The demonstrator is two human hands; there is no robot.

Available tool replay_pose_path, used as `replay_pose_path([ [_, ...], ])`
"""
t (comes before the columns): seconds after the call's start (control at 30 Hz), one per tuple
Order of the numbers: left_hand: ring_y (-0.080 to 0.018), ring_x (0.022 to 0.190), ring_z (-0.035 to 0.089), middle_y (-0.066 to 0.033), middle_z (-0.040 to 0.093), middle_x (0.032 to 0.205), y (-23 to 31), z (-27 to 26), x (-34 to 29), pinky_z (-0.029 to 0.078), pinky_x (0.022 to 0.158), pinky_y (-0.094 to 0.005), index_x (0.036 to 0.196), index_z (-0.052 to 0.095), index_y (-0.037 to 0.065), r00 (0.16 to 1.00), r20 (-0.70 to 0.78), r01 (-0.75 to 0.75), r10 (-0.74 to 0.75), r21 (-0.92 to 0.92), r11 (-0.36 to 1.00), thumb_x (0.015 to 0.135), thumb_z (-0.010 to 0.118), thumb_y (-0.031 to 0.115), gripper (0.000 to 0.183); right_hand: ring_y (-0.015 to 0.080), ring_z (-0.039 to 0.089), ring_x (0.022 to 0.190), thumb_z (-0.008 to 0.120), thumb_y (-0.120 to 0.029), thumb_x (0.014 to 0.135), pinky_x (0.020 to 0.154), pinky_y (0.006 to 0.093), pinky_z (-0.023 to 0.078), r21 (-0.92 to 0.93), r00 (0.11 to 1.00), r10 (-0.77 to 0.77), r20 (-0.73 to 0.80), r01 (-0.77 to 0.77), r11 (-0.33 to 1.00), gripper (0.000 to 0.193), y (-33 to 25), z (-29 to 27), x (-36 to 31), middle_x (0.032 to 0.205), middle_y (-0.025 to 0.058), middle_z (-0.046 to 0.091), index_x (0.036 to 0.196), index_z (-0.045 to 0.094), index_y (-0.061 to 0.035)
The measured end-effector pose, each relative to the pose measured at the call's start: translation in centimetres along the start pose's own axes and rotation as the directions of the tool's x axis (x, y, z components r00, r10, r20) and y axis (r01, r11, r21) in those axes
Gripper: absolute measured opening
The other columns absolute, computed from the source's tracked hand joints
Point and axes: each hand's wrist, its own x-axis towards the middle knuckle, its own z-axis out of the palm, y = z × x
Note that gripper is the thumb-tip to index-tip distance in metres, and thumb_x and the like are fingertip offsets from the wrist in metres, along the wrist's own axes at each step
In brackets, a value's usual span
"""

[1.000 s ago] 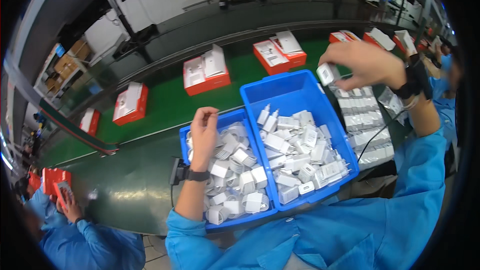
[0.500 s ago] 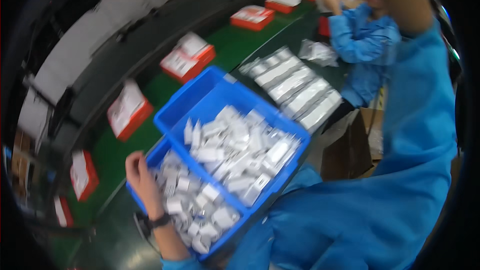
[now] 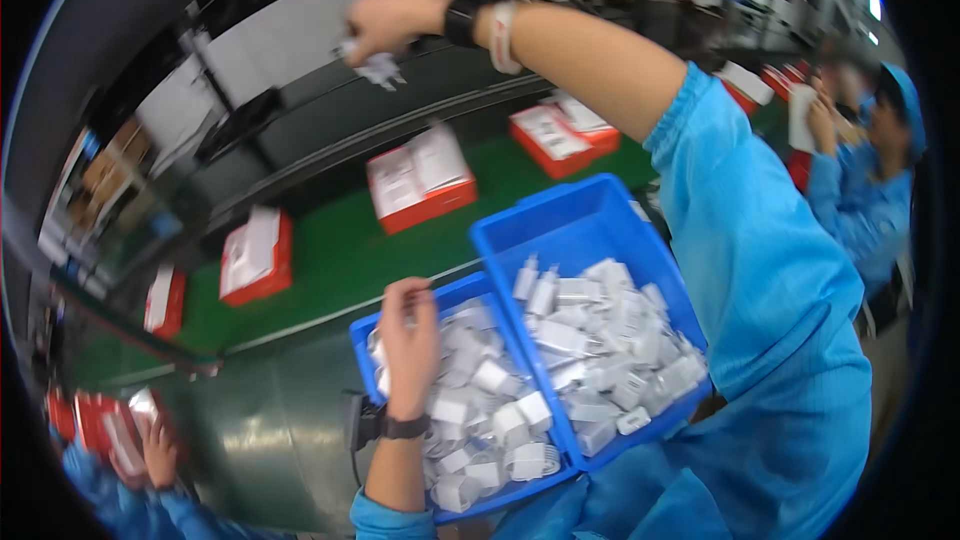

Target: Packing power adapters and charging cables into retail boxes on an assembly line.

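My right hand (image 3: 385,22) is stretched out high over the far side of the line, closed around white plug adapters (image 3: 380,70) whose pins stick out below the fingers. How many it holds cannot be made out. My left hand (image 3: 410,340) hovers over the left blue bin (image 3: 365,335), its fingers loosely bent with a gap by the thumb and nothing visible in them. That bin holds coiled white cables (image 3: 532,460) and small white blocks. In the right blue bin (image 3: 595,200) lies a heap of white plug adapters (image 3: 610,340).
Red boxes with white papers, such as the middle one (image 3: 425,180), stand along the green conveyor belt (image 3: 330,240). A co-worker's hand (image 3: 160,452) touches red boxes at lower left. Another person (image 3: 865,180) in blue holds a white item at right. A dark screen arm (image 3: 240,125) stands beyond the belt.
My view has swung to the right side of the line, shifting the bins rightward. My right hand, blurred at the top edge before, now shows clearly with the adapters. My left hand stays by the left bin.
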Motion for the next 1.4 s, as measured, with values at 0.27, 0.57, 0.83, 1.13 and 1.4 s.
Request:
replay_pose_path([
  [0.27, -0.01, 0.084, 0.056, -0.0029, 0.061, 0.09, 1.0, -1.4, -0.7, 0.046, 0.079, -0.0244, 0.103, 0.061, 0.0, 0.999, 0.006, 0.048, -0.048, -0.069, 0.996, 0.092, 0.058, 0.002, 0.012, 0.0371, 0.068, 0.096, 0.068, -0.039, 0.073, 0.081, 0.0458, 0.054, 0.096, 0.968, 0.244, 0.052, -0.248, 0.964, 0.05, -0.7, 23.7, 4.0, 0.099, 0.025, 0.068, 0.104, 0.066, -0.0005],
  [0.57, -0.009, 0.08, 0.054, -0.0019, 0.06, 0.086, 0.9, -1.3, -0.5, 0.045, 0.076, -0.024, 0.104, 0.06, -0.001, 0.999, 0.019, 0.045, -0.045, 0.027, 0.999, 0.092, 0.059, 0.002, 0.012, 0.0398, 0.064, 0.098, 0.07, -0.035, 0.078, 0.085, 0.0472, 0.051, 0.193, 0.912, 0.403, -0.079, -0.382, 0.904, 0.048, 1.3, 31.8, 1.6, 0.1, 0.0262, 0.066, 0.105, 0.06, 0.0028],
  [0.83, -0.0176, 0.081, 0.058, -0.0089, 0.06, 0.089, 0.3, -1.2, -0.6, 0.046, 0.076, -0.0294, 0.102, 0.061, 0.001, 0.996, 0.002, 0.09, -0.09, 0.045, 0.995, 0.09, 0.06, 0.002, 0.013, 0.0353, 0.07, 0.083, 0.068, -0.031, 0.081, 0.074, 0.0429, 0.056, 0.149, 0.903, 0.42, -0.093, -0.404, 0.902, 0.035, -0.5, 27.9, -1.4, 0.088, 0.0224, 0.069, 0.097, 0.066, -0.0004],
  [1.13, -0.0175, 0.08, 0.057, -0.0091, 0.06, 0.09, 0.3, -1.3, -0.7, 0.046, 0.074, -0.0293, 0.101, 0.061, 0.001, 0.997, 0.001, 0.08, -0.08, 0.041, 0.996, 0.089, 0.06, 0.001, 0.012, 0.0353, 0.071, 0.087, 0.059, -0.019, 0.083, 0.074, 0.0421, 0.057, 0.041, 0.875, 0.483, -0.029, -0.482, 0.875, 0.025, 0.6, 28.6, -2.2, 0.091, 0.0226, 0.071, 0.096, 0.072, -0.0026],
  [1.4, -0.0151, 0.078, 0.055, -0.0065, 0.06, 0.086, 0.2, -0.9, -0.5, 0.046, 0.073, -0.0275, 0.098, 0.062, 0.001, 0.997, -0.003, 0.075, -0.075, 0.018, 0.997, 0.091, 0.058, 0.002, 0.008, 0.0349, 0.071, 0.085, 0.064, -0.017, 0.077, 0.077, 0.0463, 0.056, -0.109, 0.945, 0.324, 0.053, -0.317, 0.942, 0.024, 1.9, 25.8, -3.7, 0.092, 0.0217, 0.071, 0.093, 0.074, -0.0011],
])
